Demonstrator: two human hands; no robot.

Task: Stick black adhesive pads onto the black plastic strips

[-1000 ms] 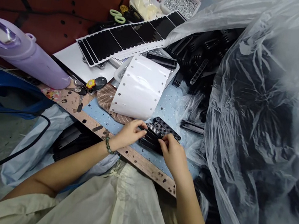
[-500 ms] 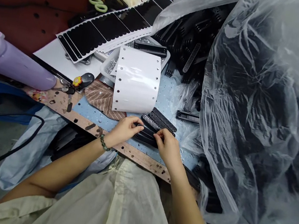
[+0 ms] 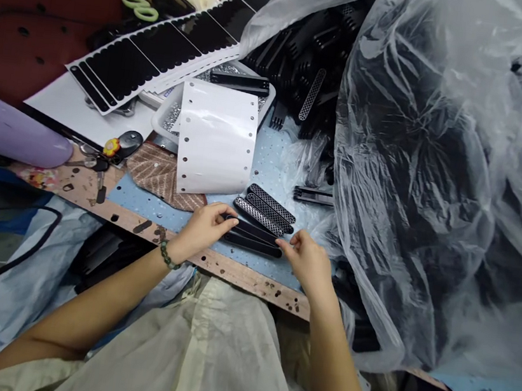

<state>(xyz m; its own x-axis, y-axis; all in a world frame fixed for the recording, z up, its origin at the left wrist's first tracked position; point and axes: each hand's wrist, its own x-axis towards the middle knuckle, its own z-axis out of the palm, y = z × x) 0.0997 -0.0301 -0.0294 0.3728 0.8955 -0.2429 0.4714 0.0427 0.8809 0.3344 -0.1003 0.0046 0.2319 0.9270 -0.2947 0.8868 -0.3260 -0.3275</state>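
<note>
My left hand (image 3: 203,229) pinches the left end of a long, narrow black piece with rounded ends (image 3: 258,232). At the other end of that piece, the thumb and forefinger of my right hand (image 3: 309,259) are closed on its tip. Just below it, close to the table's front edge, lies a similar black piece (image 3: 254,245). Beyond my fingers several black pieces with a silvery mesh pattern (image 3: 266,209) lie side by side on the blue surface. A curled white sheet with dots along two edges (image 3: 217,142) stands behind them.
A clear plastic bag (image 3: 400,194) of black parts fills the right side. Behind the sheet is a white tray (image 3: 159,121) of small metal parts. Sheets of black stickers (image 3: 165,48), green-handled scissors (image 3: 140,8), keys (image 3: 101,168), a brown patterned cloth (image 3: 158,172) and a purple bottle (image 3: 10,124) lie left.
My right hand has shifted slightly outward to the black piece's right end, and more of the piece shows. My left hand keeps its pinch. The whole view has swung a little to the right.
</note>
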